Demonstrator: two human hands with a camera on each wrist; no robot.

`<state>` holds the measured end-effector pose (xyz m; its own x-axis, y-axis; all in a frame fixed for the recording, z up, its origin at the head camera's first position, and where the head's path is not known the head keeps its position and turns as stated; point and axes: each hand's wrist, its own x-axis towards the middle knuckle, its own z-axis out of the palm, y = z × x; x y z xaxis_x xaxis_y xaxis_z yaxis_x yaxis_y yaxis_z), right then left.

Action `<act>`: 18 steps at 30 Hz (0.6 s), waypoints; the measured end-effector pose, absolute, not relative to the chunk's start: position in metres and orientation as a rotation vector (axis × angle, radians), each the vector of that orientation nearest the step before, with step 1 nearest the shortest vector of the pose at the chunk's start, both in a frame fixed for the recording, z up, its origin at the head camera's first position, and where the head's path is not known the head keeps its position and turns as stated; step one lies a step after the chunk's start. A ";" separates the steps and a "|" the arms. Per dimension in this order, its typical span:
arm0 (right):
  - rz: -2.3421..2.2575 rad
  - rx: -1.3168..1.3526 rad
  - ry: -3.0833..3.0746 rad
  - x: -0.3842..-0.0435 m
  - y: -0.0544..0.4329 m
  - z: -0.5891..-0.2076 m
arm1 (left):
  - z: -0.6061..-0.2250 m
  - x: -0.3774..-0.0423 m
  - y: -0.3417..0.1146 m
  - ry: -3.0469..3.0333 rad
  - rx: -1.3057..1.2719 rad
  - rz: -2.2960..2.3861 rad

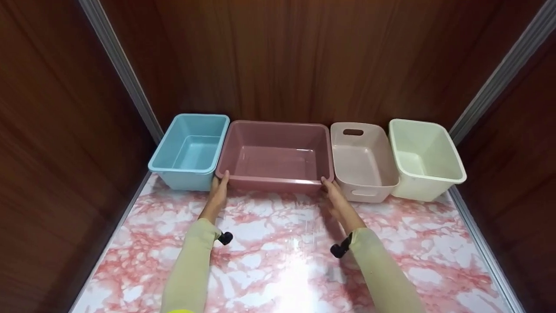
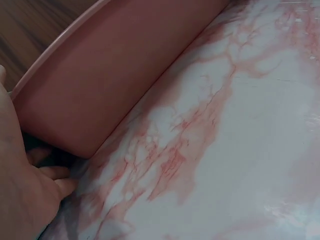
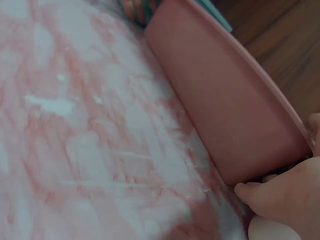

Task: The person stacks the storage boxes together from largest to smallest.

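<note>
A wide dusty-pink plastic bin point(image 1: 273, 186) sits upright against the back wall, with nothing inside. My left hand point(image 1: 217, 194) holds its front left corner, thumb at the rim and fingers tucked round the side. At the front right corner my right hand point(image 1: 339, 203) grips likewise, its thumb on the rim. In the left wrist view, fingertips of the left hand point(image 2: 30, 190) curl near the bin's lower corner. The right wrist view has the right hand point(image 3: 285, 195) close at the base of the pink bin point(image 3: 225, 110).
A light blue bin point(image 1: 182, 179) stands left of the pink one. On the right are a pale pink basket point(image 1: 365, 191) with handle slots and a cream bin point(image 1: 423, 188). Brown wood-grain walls point(image 1: 278, 56) enclose the red-and-white marbled surface point(image 1: 269, 243) on three sides.
</note>
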<state>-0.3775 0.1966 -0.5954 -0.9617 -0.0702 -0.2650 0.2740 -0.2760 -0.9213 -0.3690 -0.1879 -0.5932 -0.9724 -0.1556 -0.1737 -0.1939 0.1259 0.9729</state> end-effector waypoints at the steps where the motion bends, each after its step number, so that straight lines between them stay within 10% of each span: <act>1: -2.355 0.296 1.729 -0.377 0.192 -0.594 | -0.594 -0.370 -0.187 2.314 -0.364 2.064; 18: -2.491 0.668 1.726 -0.388 0.167 -0.576 | -0.600 -0.397 -0.173 2.135 -0.448 2.522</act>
<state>-0.3882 0.1666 -0.5757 -0.9066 0.2083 -0.3670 0.2704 -0.3807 -0.8843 -0.3969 -0.1731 -0.5997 -0.9456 -0.3157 -0.0784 -0.0253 -0.1690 0.9853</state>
